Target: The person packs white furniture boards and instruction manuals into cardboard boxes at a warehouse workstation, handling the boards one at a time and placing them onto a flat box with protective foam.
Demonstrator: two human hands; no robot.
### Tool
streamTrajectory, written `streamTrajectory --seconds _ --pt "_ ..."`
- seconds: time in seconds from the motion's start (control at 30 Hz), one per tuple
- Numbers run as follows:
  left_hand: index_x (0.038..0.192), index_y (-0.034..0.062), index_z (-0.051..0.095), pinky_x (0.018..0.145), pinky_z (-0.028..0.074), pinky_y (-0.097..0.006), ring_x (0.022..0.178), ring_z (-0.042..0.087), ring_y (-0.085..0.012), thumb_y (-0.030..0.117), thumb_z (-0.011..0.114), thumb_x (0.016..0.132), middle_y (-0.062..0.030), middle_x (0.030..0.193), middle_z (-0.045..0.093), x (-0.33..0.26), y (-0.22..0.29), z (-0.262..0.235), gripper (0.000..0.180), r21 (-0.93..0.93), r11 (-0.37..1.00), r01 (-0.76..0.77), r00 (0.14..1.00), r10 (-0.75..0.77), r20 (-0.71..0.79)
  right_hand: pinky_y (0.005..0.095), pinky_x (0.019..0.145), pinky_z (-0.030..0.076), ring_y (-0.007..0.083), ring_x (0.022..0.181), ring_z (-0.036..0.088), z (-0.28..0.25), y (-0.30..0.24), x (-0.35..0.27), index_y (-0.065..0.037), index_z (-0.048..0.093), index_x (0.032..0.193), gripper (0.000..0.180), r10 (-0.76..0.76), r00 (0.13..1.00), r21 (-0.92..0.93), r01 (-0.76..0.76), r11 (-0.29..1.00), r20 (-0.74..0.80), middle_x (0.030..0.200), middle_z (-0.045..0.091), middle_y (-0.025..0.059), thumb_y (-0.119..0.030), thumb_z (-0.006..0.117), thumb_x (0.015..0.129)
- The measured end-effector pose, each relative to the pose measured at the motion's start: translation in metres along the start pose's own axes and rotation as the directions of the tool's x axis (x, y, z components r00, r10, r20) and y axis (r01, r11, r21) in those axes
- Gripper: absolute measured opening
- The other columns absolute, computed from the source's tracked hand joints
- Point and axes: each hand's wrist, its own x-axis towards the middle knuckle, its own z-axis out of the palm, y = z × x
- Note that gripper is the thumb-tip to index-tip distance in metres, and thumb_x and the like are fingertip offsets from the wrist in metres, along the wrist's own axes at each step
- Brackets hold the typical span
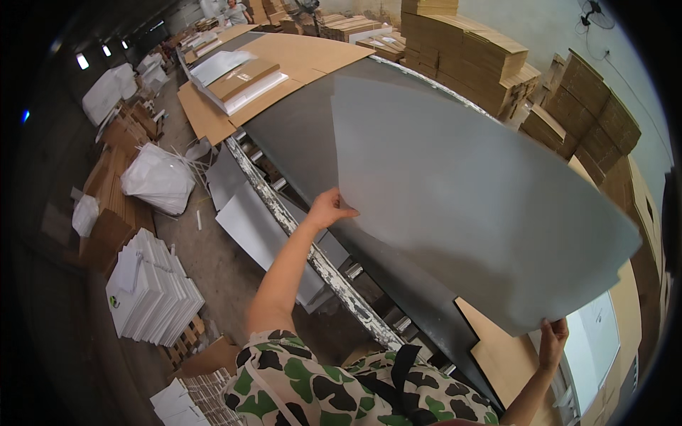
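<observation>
The left hand grips the left edge of one large grey sheet, fingers curled over its face and thumb behind. The right hand pinches the same sheet at its lower right corner, fingers closed on the edge. The sheet is held up off the bench, tilted, spanning most of the view and hiding much of the dark bench top behind it.

Under the sheet's lower edge one brown cardboard panel lies on the bench, and just right of it a white sheet lies flat. At the far end of the bench, beyond the sheet's upper left corner, cardboard panels are spread out, with a low stack of white and brown flat packs on them. The bench's worn, paint-chipped front rail runs below the left hand, with grey panels leaning against it.

On the floor, well left of the sheet, one stack of white folded boxes sits on a pallet, and further back lies a white plastic bag. Behind the sheet's top edge, tall stacks of flattened cardboard stand along the wall, with more to their right. One other person stands far off past the bench's end.
</observation>
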Motion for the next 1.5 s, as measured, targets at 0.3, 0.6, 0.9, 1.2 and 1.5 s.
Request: streamTrajectory --seconds 0.3,0.6,0.9,1.2,1.5 --pt "0.116 0.0038 0.05 0.093 0.041 -0.032 0.107 0.051 -0.0179 -0.005 0.073 0.062 -0.0029 0.112 0.056 -0.012 -0.05 0.042 0.059 -0.148 0.988 -0.053 0.998 0.05 -0.022 0.0221 0.073 0.041 0.0066 0.076 0.052 -0.001 0.073 -0.051 -0.007 0.06 0.083 0.013 0.18 0.962 -0.014 -0.187 0.982 -0.203 0.082 0.06 -0.0025 0.003 0.061 0.075" --pt "0.123 0.0039 0.041 0.096 0.038 -0.034 0.112 0.049 -0.0209 0.008 0.075 0.068 -0.008 0.118 0.052 -0.019 -0.03 0.034 0.065 0.157 0.984 0.085 0.996 -0.09 0.027 0.0259 0.086 0.039 0.011 0.096 0.051 0.005 0.098 -0.068 -0.004 0.052 0.109 0.024 0.072 0.989 -0.084 -0.084 0.993 -0.132 0.104 0.056 0.0008 -0.003 0.056 0.086" --pt "0.115 -0.001 0.048 0.082 0.044 -0.038 0.099 0.055 -0.029 0.029 0.076 0.064 -0.0176 0.107 0.057 0.021 0.006 0.047 0.065 0.59 0.8 0.107 0.993 -0.12 -0.016 0.0279 0.077 0.044 0.015 0.087 0.056 0.007 0.085 -0.054 -0.001 0.05 0.108 0.025 -0.012 0.982 -0.317 -0.05 0.947 -0.19 0.095 0.06 0.0077 -0.006 0.058 0.084" --pt "0.107 -0.0054 0.051 0.078 0.045 -0.03 0.089 0.057 -0.021 -0.003 0.068 0.063 -0.0122 0.098 0.059 -0.058 0.024 0.057 0.047 -0.062 0.998 -0.016 0.997 0.021 0.074 0.0285 0.08 0.043 0.0141 0.092 0.053 -0.05 0.027 -0.085 0.002 0.053 0.11 0.048 0.169 0.985 -0.107 -0.172 0.979 -0.036 0.1 0.06 0.0072 -0.033 0.067 0.079" --pt "0.096 -0.0082 0.056 0.073 0.046 -0.029 0.081 0.058 -0.018 0.001 0.064 0.074 -0.0122 0.093 0.061 -0.07 0.076 0.259 0.026 -0.052 0.969 0.243 0.931 -0.218 0.292 0.0272 0.065 0.046 0.0139 0.076 0.056 -0.226 0.015 -0.131 0.003 0.061 0.097 0.032 0.285 0.753 -0.058 -0.393 0.918 -0.593 0.085 0.062 0.0088 -0.022 0.064 0.078"
